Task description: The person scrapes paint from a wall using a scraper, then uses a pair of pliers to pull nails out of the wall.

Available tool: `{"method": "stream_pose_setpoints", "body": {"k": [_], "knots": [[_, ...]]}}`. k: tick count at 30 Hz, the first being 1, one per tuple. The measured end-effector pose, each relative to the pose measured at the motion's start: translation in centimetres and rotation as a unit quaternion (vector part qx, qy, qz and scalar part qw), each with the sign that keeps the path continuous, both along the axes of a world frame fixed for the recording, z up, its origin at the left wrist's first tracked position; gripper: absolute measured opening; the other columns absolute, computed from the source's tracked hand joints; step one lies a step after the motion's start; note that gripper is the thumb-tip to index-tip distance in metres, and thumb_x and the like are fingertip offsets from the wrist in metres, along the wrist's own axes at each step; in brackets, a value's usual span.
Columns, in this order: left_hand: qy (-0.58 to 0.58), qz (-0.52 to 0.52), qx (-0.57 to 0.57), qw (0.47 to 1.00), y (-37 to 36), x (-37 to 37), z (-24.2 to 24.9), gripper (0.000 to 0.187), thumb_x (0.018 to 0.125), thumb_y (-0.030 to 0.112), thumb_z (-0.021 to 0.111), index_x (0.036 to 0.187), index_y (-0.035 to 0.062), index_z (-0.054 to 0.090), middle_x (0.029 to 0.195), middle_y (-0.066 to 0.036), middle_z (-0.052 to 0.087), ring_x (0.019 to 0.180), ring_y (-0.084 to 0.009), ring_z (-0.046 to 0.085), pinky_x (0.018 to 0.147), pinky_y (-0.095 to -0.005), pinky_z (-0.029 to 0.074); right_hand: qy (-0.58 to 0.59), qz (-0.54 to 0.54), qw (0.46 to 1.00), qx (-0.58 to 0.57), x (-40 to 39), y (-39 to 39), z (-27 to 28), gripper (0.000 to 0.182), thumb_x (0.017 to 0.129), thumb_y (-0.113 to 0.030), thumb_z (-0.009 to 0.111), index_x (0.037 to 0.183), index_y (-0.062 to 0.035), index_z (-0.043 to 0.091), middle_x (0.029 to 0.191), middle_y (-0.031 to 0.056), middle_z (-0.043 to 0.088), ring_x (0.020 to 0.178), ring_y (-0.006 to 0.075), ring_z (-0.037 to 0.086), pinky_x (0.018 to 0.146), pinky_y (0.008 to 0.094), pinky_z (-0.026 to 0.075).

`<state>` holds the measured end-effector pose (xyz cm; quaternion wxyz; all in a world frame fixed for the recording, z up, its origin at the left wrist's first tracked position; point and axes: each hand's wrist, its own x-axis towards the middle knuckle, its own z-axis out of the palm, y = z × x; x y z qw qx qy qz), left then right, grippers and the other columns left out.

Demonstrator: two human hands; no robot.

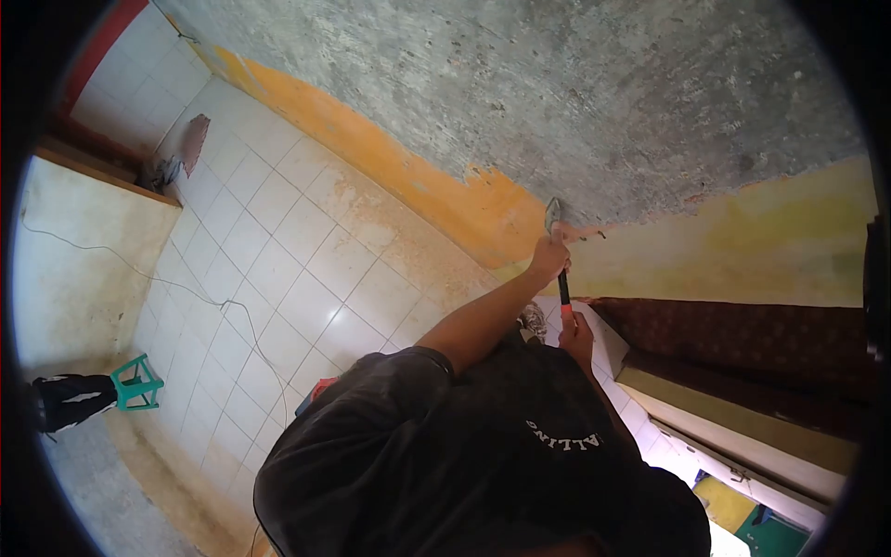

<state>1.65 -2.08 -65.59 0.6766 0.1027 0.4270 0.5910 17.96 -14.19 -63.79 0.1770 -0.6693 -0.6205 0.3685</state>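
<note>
My left hand [550, 257] is closed around the upper part of a scraper, close to its grey metal blade [554, 212]. The blade lies against the wall, where orange paint [506, 209] borders bare grey plaster [594, 111]. Lower down, my right hand [577, 340] grips the tool's end, beside a red-orange band on the black handle [564, 290]. A ragged pinkish patch [585, 232] shows on the wall just right of the blade. Pale yellow paint [724, 241] covers the wall farther right.
White floor tiles [269, 241] with dusty smears run along the wall. A thin cable [246, 311] crosses them. At the left stand a green stool [138, 382] and a dark bag [74, 401]. A dark red-brown surface [733, 348] above a pale ledge [742, 408] lies at the right.
</note>
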Motion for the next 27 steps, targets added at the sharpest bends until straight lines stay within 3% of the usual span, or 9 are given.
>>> {"method": "stream_pose_setpoints", "body": {"k": [6,7,10,14,15,16,18,20,27], "knots": [[-0.036,-0.010,0.024,0.999,-0.1,1.1,0.5,0.045,0.098,0.048,0.039,0.100,0.0040,0.047,0.054,-0.004,0.039,0.044,-0.0174,0.044,0.045,-0.0345,0.042,0.009,-0.036,0.999,-0.038,1.3,-0.7,2.1,0.035,0.097,-0.037,0.052,0.101,-0.0040,0.060,0.069,0.0133,0.061,0.058,0.0220,0.059,0.057,0.0383,0.045],[-0.031,-0.001,0.032,0.999,0.1,0.4,0.6,0.042,0.098,0.046,0.040,0.100,0.0050,0.047,0.054,-0.004,0.039,0.044,-0.0171,0.044,0.045,-0.0344,0.041,-0.003,-0.017,1.000,0.002,0.3,-0.1,1.9,0.034,0.097,-0.036,0.052,0.101,-0.0039,0.060,0.070,0.0167,0.062,0.060,0.0291,0.062,0.057,0.0412,0.046],[-0.028,-0.002,0.008,1.000,0.0,-0.3,0.5,0.037,0.098,0.043,0.041,0.099,0.0063,0.047,0.053,-0.003,0.037,0.042,-0.0163,0.041,0.044,-0.0338,0.039,-0.026,-0.003,0.996,0.081,-2.1,-0.9,1.3,0.031,0.097,-0.035,0.051,0.102,-0.0051,0.060,0.072,0.0196,0.063,0.064,0.0363,0.063,0.058,0.0436,0.046],[-0.094,-0.016,0.060,0.994,-0.7,1.7,-0.7,0.035,0.098,0.041,0.041,0.101,0.0067,0.046,0.054,-0.001,0.037,0.041,-0.0156,0.039,0.043,-0.0342,0.037,-0.003,-0.040,0.999,0.036,0.1,-2.0,1.3,0.031,0.097,-0.036,0.049,0.102,-0.0068,0.060,0.073,0.0205,0.063,0.069,0.0400,0.064,0.059,0.0448,0.047],[-0.061,-0.029,0.028,0.997,-1.2,2.4,1.1,0.033,0.098,0.040,0.041,0.100,0.0069,0.045,0.054,-0.001,0.037,0.041,-0.0157,0.039,0.042,-0.0343,0.036,-0.035,-0.054,0.997,-0.037,-0.6,-2.3,4.5,0.033,0.097,-0.037,0.048,0.102,-0.0065,0.060,0.075,0.0215,0.064,0.074,0.0420,0.064,0.062,0.0464,0.048],[-0.030,-0.039,-0.003,0.999,-1.3,2.6,2.4,0.032,0.098,0.039,0.041,0.099,0.0070,0.045,0.054,0.000,0.037,0.041,-0.0158,0.039,0.042,-0.0343,0.035,-0.033,-0.054,0.997,-0.033,-0.9,-2.0,4.2,0.033,0.097,-0.037,0.048,0.102,-0.0065,0.060,0.075,0.0215,0.064,0.074,0.0420,0.064,0.062,0.0464,0.048],[-0.020,-0.027,0.088,0.996,0.1,1.5,0.0,0.032,0.098,0.038,0.038,0.098,0.0071,0.045,0.054,0.000,0.036,0.041,-0.0159,0.039,0.041,-0.0344,0.034,-0.040,-0.014,0.997,0.059,-1.3,-0.7,2.7,0.034,0.096,-0.036,0.051,0.099,-0.0026,0.060,0.062,0.0147,0.055,0.053,0.0254,0.056,0.053,0.0395,0.043],[-0.002,0.003,-0.009,1.000,0.4,-1.6,1.3,0.033,0.098,0.038,0.036,0.097,0.0070,0.045,0.053,-0.002,0.035,0.041,-0.0160,0.038,0.041,-0.0346,0.035,-0.046,0.008,0.993,0.112,-2.3,-0.7,1.3,0.034,0.096,-0.036,0.051,0.099,-0.0028,0.060,0.065,0.0162,0.058,0.059,0.0276,0.060,0.056,0.0392,0.045],[-0.030,-0.025,0.057,0.998,0.1,0.8,-1.1,0.031,0.099,0.038,0.036,0.101,0.0091,0.046,0.052,-0.003,0.037,0.040,-0.0160,0.042,0.040,-0.0326,0.041,-0.003,-0.026,1.000,0.018,-1.3,-1.7,4.9,0.036,0.097,-0.036,0.050,0.101,-0.0006,0.059,0.064,0.0181,0.059,0.059,0.0312,0.062,0.058,0.0405,0.047]]}}
